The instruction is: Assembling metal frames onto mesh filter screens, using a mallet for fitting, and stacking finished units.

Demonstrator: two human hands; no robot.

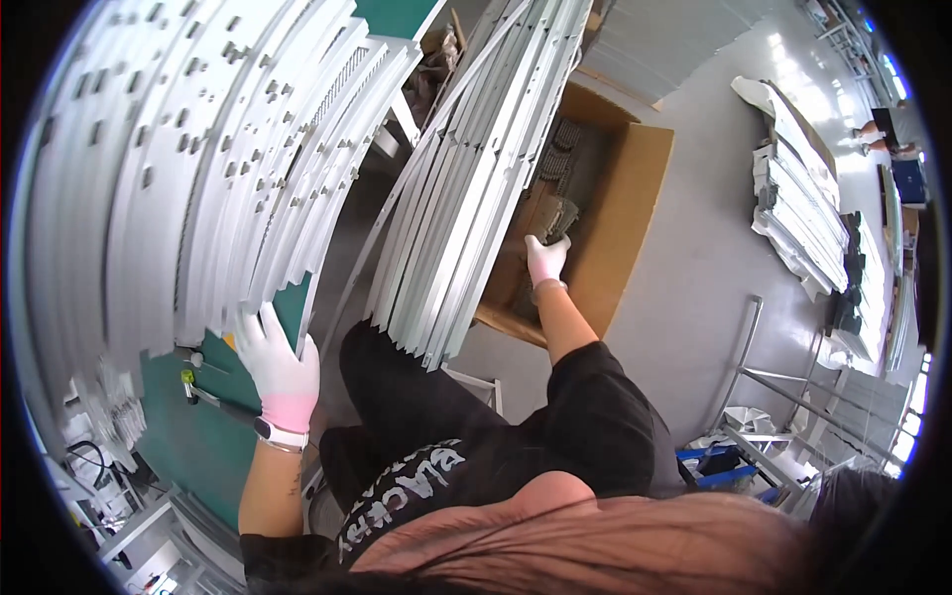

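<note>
My left hand [278,369], in a white and pink glove, has its fingers stretched out against the near ends of white metal profiles [213,169] with many slots and small clips. A thin pale strip runs down beside its thumb. My right hand [547,261], gloved the same way, reaches into an open cardboard box [635,183]. Its fingers close round the near end of a small stack of grey metal parts [556,215]; their exact kind is too small to tell. More such parts [562,139] lie in rows deeper in the box.
Between my hands, long silvery metal profiles [476,188] lie bundled, their near ends at my knee. A green tabletop [213,436] carries a tool with a yellow-green end [188,379]. Further right are stacked profiles [798,213] on the floor and a metal-tube frame [759,377].
</note>
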